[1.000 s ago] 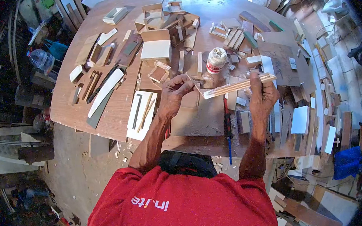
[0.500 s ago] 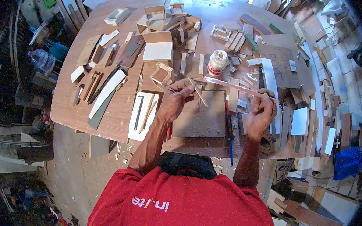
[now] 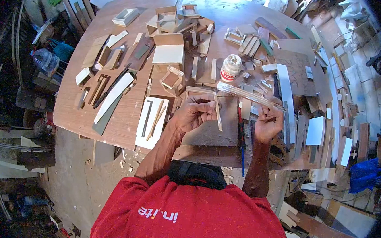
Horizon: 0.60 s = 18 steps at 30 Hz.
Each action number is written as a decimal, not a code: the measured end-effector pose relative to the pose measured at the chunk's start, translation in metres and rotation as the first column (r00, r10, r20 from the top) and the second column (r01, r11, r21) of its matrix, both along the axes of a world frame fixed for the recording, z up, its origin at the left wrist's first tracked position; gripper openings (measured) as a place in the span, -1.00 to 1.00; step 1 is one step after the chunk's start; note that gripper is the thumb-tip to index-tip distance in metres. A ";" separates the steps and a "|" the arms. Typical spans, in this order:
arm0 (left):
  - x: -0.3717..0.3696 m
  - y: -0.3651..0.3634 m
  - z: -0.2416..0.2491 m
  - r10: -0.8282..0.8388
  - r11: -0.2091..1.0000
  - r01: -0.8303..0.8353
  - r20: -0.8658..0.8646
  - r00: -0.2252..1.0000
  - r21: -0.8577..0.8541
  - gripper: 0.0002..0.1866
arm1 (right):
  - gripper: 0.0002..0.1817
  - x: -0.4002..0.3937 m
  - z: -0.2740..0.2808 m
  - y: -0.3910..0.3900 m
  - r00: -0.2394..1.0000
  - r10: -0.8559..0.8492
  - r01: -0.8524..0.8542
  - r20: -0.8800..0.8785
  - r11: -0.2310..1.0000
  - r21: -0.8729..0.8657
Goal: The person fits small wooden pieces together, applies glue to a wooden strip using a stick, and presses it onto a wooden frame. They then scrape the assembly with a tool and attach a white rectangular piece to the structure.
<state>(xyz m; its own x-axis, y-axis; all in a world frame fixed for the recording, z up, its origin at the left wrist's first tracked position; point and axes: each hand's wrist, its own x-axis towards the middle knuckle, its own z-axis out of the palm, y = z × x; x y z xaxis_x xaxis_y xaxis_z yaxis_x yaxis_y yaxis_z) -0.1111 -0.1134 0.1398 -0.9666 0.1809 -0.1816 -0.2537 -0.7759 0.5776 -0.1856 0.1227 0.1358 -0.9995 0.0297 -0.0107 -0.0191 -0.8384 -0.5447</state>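
Pinching a short wood strip, the left hand is closed; the right hand pinches a long stick above the tabletop.

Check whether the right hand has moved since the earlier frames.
Yes. The right hand has dropped toward the person, away from the glue jar: earlier it was level with the jar, now it is well below it, gripping the long wooden strip.

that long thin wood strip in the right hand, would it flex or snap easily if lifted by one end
The strip looks very slender for its length, so it probably flexes and could snap under bending. It likely weighs little: the right hand grips only one end. Flat-sided, it seems unlikely to roll.
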 end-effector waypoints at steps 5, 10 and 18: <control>-0.002 -0.001 -0.001 0.000 0.999 0.000 -0.009 1.000 -0.033 -0.80 | -0.70 -0.002 0.002 0.004 0.983 0.059 -0.060 -0.171 0.998 -0.004; -0.002 0.003 0.003 0.023 0.997 -0.020 0.040 0.999 -0.080 -0.81 | -0.86 -0.002 -0.001 0.008 0.989 0.045 -0.035 -0.142 0.997 0.072; -0.010 0.002 -0.004 0.232 0.851 -0.299 -0.201 0.952 -0.432 -0.86 | -0.79 0.007 0.012 0.020 0.973 0.007 0.035 -0.231 0.984 0.176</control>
<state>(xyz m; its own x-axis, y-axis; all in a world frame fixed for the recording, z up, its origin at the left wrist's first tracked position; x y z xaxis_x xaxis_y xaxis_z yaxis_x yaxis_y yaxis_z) -0.1207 -0.1110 0.1354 -0.9868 -0.1557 -0.0433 0.0312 -0.4465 0.8942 -0.1789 0.1428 0.1479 -0.9739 0.0243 0.2257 -0.1721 -0.7275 -0.6642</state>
